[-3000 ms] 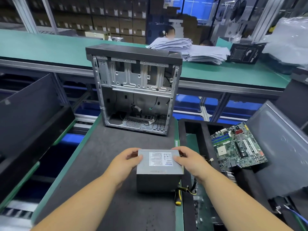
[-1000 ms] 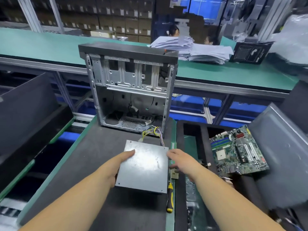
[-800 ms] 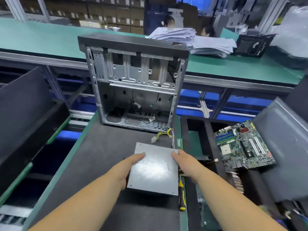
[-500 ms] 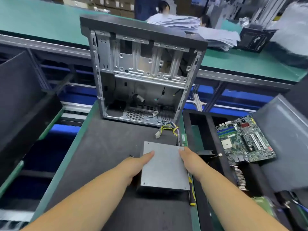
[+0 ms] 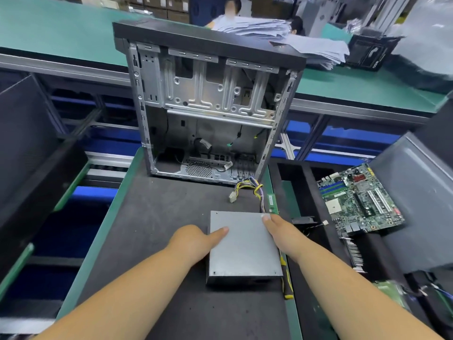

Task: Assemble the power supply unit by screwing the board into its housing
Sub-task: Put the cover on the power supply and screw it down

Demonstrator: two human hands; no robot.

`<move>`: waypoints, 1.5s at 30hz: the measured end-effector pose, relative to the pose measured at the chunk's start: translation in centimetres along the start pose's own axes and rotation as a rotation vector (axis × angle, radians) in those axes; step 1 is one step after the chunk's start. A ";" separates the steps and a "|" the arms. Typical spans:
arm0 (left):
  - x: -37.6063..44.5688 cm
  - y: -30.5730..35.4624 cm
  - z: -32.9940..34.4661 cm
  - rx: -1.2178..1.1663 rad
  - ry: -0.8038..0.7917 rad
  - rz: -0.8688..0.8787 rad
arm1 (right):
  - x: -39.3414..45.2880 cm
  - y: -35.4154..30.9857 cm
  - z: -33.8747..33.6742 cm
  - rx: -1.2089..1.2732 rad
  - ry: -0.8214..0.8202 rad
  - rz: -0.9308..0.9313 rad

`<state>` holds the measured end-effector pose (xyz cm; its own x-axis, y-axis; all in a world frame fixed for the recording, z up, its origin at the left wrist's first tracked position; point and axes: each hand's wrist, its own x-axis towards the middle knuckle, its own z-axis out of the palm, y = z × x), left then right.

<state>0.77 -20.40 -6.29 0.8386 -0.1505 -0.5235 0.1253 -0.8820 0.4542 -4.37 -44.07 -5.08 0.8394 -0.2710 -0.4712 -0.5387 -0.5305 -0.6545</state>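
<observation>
Two bare hands steady the job, and around them the scene runs from big to small. Largest is the open grey steel computer case [image 5: 208, 106], standing upright at the far end of the dark grey work mat [image 5: 159, 229], its side open toward the camera. Nearer sits the task's thing, the plain grey metal power supply box [image 5: 242, 244], flat on the mat by its right edge, blank face up. To the right, well apart in a black tray, a green motherboard [image 5: 359, 201] lies tilted. A bundle of yellow and black wires with a white plug [image 5: 247, 191] runs from the box's far end toward the case. A yellow-and-black screwdriver [image 5: 285, 278] lies just beside the box's right side, partly hidden.

The left hand [image 5: 196, 240] rests at the box's left edge, thumb pressed onto the top face; its other fingers cannot be seen. The right hand [image 5: 282, 235] clasps the right edge, thumb on top, fingers hidden down the side.

Likely trouble: lifted toward the case, the loose wires could snag on the case's lower rim, or get pinched under the box. A slide rightward could knock the screwdriver off the mat.

No writing on the box can be read; the motherboard's print is too small to make out.
</observation>
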 end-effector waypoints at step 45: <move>2.3 -4.2 -0.2 -0.290 0.470 0.079 | -3.3 1.1 -4.4 0.366 0.269 -0.097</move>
<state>2.28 -16.98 -9.22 0.9892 0.0631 -0.1327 0.1381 -0.7070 0.6936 -7.40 -47.34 -1.64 0.8503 -0.4583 -0.2587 -0.4061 -0.2588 -0.8764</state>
